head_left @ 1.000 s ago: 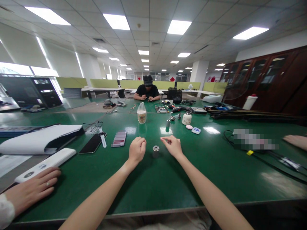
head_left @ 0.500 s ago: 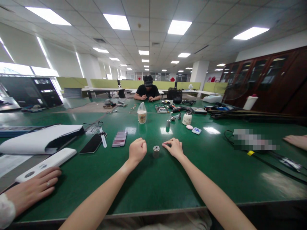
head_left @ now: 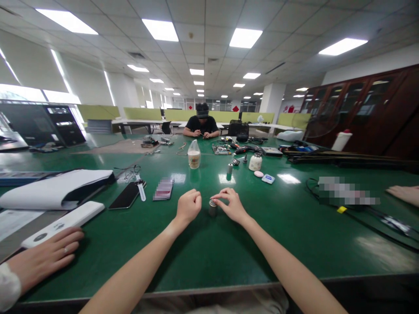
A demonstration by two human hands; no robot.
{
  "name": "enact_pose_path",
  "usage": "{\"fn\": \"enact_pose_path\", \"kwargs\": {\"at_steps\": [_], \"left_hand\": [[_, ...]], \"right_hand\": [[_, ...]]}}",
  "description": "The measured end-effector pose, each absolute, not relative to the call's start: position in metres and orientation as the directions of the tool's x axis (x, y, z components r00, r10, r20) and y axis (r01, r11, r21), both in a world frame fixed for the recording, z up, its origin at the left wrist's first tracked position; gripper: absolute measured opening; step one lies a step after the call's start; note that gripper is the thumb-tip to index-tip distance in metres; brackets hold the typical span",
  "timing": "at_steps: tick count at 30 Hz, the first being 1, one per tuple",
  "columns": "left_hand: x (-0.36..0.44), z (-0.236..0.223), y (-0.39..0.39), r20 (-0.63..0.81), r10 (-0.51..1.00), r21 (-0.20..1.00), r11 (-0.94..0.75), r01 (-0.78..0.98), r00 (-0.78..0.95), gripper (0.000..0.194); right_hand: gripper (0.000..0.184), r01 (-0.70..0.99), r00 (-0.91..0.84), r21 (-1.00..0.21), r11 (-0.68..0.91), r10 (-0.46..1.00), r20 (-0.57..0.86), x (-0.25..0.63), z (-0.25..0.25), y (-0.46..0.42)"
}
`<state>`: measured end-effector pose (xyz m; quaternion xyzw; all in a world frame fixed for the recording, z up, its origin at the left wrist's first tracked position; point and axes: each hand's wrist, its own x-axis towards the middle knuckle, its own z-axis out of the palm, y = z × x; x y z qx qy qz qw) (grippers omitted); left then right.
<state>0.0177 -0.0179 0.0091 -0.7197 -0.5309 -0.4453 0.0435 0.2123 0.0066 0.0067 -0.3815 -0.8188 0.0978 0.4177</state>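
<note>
A small metal cylinder [head_left: 213, 210] stands upright on the green table between my two hands. My right hand [head_left: 231, 206] reaches over it from the right, thumb and fingertips brought together at its top. Whatever lies between those fingertips is too small to make out. Left of the cylinder, my left hand [head_left: 189, 206] is curled into a fist just above the table, and its inside is hidden. Farther back stands another metal cylinder [head_left: 229, 170].
A patterned phone-shaped thing [head_left: 163, 189], a black phone [head_left: 125, 196] and a white watch [head_left: 141, 190] lie to the left. A bagged cup [head_left: 194, 158] and a white jar [head_left: 255, 162] stand ahead. Another person's hand [head_left: 49, 257] rests at left; a person [head_left: 202, 124] sits opposite.
My right hand has moved left, bringing its fingertips from beside the metal cylinder onto its top. My left fist has shifted very slightly right.
</note>
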Motion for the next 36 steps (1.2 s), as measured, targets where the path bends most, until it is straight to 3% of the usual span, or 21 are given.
{"fn": "enact_pose_path", "kwargs": {"at_steps": [7, 12, 21, 27, 31, 36], "left_hand": [[0.022, 0.01, -0.02, 0.605, 0.779, 0.547, -0.555, 0.627, 0.162, 0.018], [0.03, 0.008, -0.021, 0.585, 0.781, 0.566, -0.585, 0.581, 0.218, 0.022], [0.035, 0.008, -0.019, 0.616, 0.785, 0.609, -0.526, 0.593, 0.063, 0.02], [0.002, 0.005, -0.001, 0.697, 0.716, 0.467, -0.417, 0.78, -0.034, 0.022], [-0.024, -0.015, 0.014, 0.586, 0.809, 0.383, -0.32, 0.867, 0.04, 0.02], [-0.028, -0.025, 0.016, 0.498, 0.867, 0.38, -0.218, 0.899, 0.0, 0.027]], "right_hand": [[0.028, 0.526, -0.304, -0.506, 0.684, 0.706, 0.639, 0.216, 0.007, 0.008], [0.026, 0.506, -0.204, -0.546, 0.668, 0.708, 0.677, 0.22, 0.007, 0.013], [0.023, 0.495, -0.204, -0.559, 0.665, 0.714, 0.67, 0.218, 0.008, 0.01], [0.023, 0.496, -0.168, -0.583, 0.644, 0.73, 0.663, 0.22, 0.008, 0.012], [0.023, 0.503, -0.177, -0.583, 0.638, 0.736, 0.653, 0.22, 0.007, 0.014], [0.023, 0.5, -0.181, -0.582, 0.642, 0.734, 0.655, 0.221, 0.007, 0.014]]}}
